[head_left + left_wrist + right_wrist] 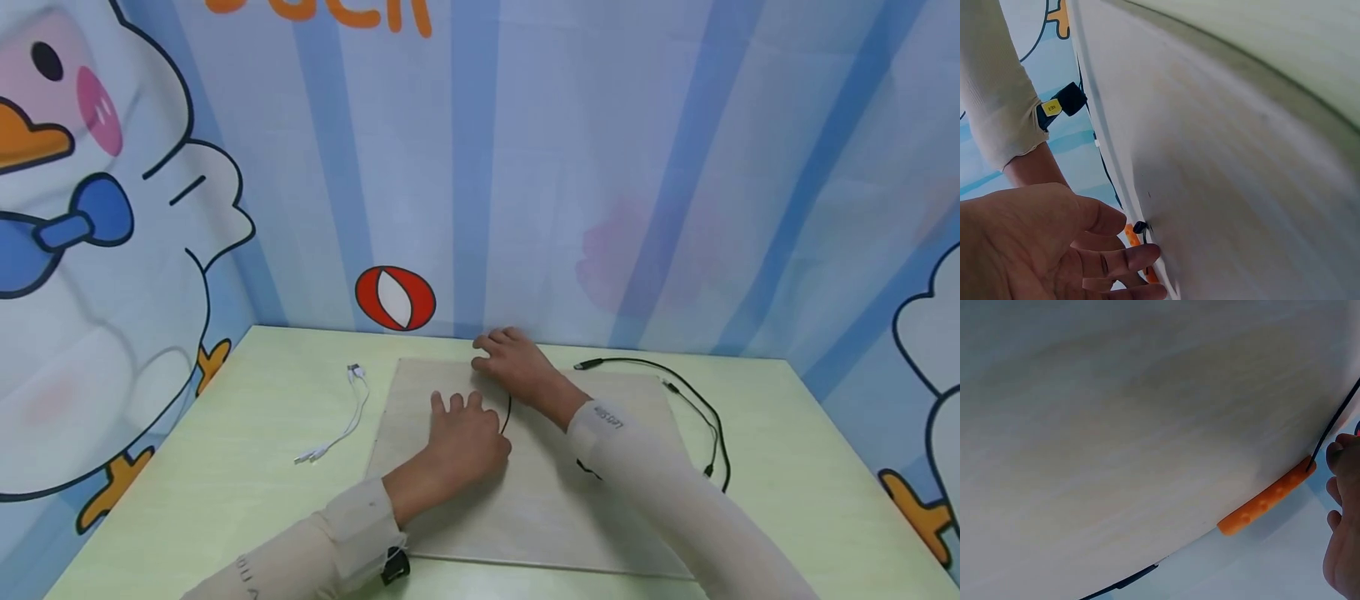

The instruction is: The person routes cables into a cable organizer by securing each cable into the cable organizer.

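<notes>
A beige board [555, 508] lies on the table under both hands. My left hand [468, 442] is low over its middle, fingers pointing forward; the thumb and forefinger stand apart beside a small black cable end [1140, 227]. Farther back, my right hand [517, 367] reaches across to the left with loosely bent fingers. Between the hands runs a thin black cable [507, 414]. In the right wrist view this cable meets one end of a bumpy orange strip [1266, 499], and my right fingertips are close beside it with a visible gap. The head view hides the strip.
A white multi-plug cable [356, 417] lies on the pale green table [247, 467] left of the board. Along the right side curve a long black cable [705, 398] and a shorter black cable [697, 410]. A striped cartoon backdrop [525, 167] stands behind the table.
</notes>
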`<state>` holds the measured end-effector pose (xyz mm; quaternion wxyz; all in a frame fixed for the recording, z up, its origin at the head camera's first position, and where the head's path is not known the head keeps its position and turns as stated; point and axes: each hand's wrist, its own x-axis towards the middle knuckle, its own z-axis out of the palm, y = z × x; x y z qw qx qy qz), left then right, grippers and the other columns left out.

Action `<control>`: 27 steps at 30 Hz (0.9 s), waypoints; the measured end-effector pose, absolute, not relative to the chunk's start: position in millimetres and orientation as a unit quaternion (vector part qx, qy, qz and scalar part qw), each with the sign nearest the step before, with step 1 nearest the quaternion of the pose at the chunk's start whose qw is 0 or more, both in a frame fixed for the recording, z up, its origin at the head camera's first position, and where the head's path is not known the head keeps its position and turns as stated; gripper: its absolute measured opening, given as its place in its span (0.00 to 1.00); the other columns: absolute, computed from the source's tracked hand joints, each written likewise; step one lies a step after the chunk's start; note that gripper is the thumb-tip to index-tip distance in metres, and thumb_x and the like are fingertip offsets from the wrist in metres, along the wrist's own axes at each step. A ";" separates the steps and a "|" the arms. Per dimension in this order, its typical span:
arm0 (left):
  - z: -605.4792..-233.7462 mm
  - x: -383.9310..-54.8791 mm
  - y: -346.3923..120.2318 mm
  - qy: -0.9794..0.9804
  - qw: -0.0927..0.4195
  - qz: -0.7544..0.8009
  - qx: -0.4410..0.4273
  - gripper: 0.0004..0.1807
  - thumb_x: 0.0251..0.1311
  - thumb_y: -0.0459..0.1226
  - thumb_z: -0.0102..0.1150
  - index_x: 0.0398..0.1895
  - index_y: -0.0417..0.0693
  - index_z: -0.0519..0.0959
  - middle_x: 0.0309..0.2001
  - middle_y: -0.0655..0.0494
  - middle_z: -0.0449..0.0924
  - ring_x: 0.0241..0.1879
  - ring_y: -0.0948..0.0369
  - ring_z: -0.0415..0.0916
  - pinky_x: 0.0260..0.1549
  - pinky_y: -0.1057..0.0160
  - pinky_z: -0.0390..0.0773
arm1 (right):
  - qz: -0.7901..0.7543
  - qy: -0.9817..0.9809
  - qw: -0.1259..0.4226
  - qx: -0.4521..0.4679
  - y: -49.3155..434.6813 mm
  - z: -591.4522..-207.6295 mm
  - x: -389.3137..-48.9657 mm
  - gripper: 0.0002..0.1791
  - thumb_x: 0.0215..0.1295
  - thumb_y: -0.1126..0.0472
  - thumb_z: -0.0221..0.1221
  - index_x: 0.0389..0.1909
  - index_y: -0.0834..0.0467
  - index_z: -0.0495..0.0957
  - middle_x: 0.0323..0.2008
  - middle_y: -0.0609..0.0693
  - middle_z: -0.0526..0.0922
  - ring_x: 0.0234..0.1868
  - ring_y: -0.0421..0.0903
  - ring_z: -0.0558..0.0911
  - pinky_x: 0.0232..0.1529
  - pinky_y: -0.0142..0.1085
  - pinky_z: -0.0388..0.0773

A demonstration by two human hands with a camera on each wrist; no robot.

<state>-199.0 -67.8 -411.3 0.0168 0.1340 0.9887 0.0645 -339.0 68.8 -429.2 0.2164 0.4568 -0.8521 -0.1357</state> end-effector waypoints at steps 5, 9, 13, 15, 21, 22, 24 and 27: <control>-421.4 -200.4 -74.8 0.988 -0.005 0.069 0.135 0.15 0.75 0.46 0.64 0.43 0.43 0.89 0.56 0.41 0.84 0.61 0.38 0.79 0.76 0.23 0.65 | -0.141 -0.852 0.213 0.456 64.6 -432.3 -337.2 0.13 0.80 0.69 0.66 0.54 0.47 0.89 0.65 0.50 0.86 0.64 0.51 0.85 0.69 0.45 0.80; -432.1 -204.3 -80.8 0.990 -0.014 0.063 0.126 0.15 0.74 0.47 0.66 0.43 0.45 0.89 0.55 0.41 0.83 0.60 0.37 0.78 0.75 0.23 0.64 | -0.135 -0.851 0.215 0.460 62.3 -434.8 -337.1 0.12 0.80 0.68 0.66 0.53 0.48 0.89 0.65 0.50 0.86 0.64 0.52 0.85 0.69 0.46 0.81; -428.5 -201.1 -85.2 0.992 -0.002 0.050 0.114 0.15 0.75 0.48 0.66 0.48 0.45 0.89 0.56 0.42 0.83 0.62 0.38 0.77 0.78 0.24 0.61 | -0.128 -0.852 0.215 0.460 59.1 -434.2 -336.0 0.13 0.80 0.68 0.66 0.54 0.48 0.90 0.66 0.51 0.87 0.64 0.52 0.85 0.69 0.46 0.81; -427.4 -198.7 -87.0 0.992 -0.002 0.048 0.113 0.15 0.74 0.47 0.66 0.49 0.45 0.89 0.57 0.42 0.83 0.63 0.38 0.77 0.78 0.25 0.62 | -0.125 -0.854 0.211 0.459 56.6 -432.6 -334.7 0.14 0.80 0.68 0.66 0.55 0.48 0.90 0.66 0.50 0.87 0.65 0.51 0.85 0.70 0.46 0.81; -412.2 -186.7 -91.4 0.994 0.005 0.045 0.104 0.14 0.75 0.44 0.66 0.51 0.43 0.89 0.58 0.41 0.83 0.65 0.38 0.77 0.80 0.26 0.62 | -0.120 -0.854 0.209 0.462 48.1 -429.1 -330.2 0.13 0.82 0.67 0.64 0.55 0.47 0.90 0.66 0.50 0.87 0.65 0.51 0.85 0.70 0.46 0.81; -411.4 -185.3 -92.3 0.994 0.001 0.042 0.103 0.14 0.75 0.44 0.67 0.50 0.43 0.89 0.58 0.41 0.83 0.65 0.38 0.78 0.80 0.26 0.62 | -0.120 -0.854 0.208 0.462 46.7 -429.2 -329.6 0.13 0.82 0.67 0.64 0.55 0.47 0.90 0.66 0.50 0.88 0.65 0.51 0.85 0.70 0.46 0.81; -410.9 -183.2 -94.2 0.994 -0.004 0.037 0.100 0.13 0.74 0.44 0.68 0.49 0.43 0.89 0.57 0.41 0.84 0.65 0.38 0.78 0.80 0.26 0.62 | -0.116 -0.855 0.204 0.462 43.6 -429.5 -328.4 0.13 0.82 0.67 0.64 0.55 0.47 0.90 0.66 0.50 0.88 0.65 0.51 0.85 0.70 0.46 0.81; -411.3 -181.0 -97.3 0.995 -0.008 0.030 0.095 0.14 0.73 0.44 0.69 0.49 0.43 0.89 0.56 0.41 0.84 0.65 0.38 0.79 0.80 0.25 0.62 | -0.111 -0.857 0.197 0.463 38.8 -430.5 -326.4 0.15 0.81 0.67 0.64 0.58 0.46 0.89 0.66 0.50 0.87 0.64 0.51 0.85 0.70 0.47 0.81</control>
